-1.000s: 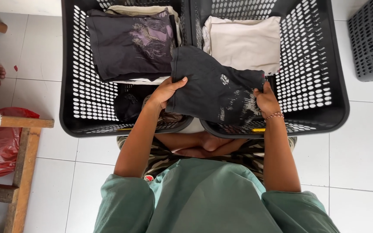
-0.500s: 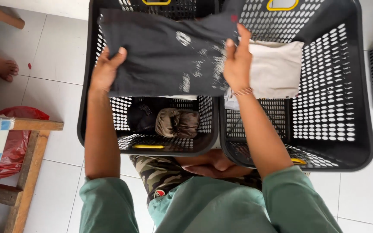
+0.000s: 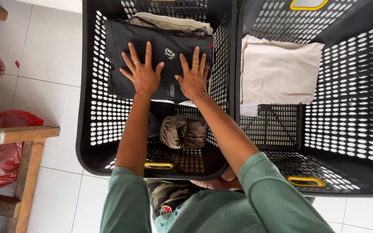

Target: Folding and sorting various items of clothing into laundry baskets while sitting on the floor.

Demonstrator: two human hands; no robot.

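Black folded t-shirt [image 3: 160, 64] lies atop pile at far end of left basket [image 3: 92, 142]. Left hand [image 3: 143, 75] and right hand [image 3: 194, 77] press flat, fingers spread wide, gripping nothing. Step: smoothing. Next probably lift hands straight up.

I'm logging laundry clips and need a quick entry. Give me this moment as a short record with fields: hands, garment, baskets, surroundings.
left hand: left hand flat, fingers spread, on the folded black printed T-shirt
right hand: right hand flat on the same shirt
stack: shirt tops a pile in the left black perforated plastic basket
same basket: rolled olive-brown garment
right black perforated basket: folded cream cloth
floor: white tiles, red plastic bag
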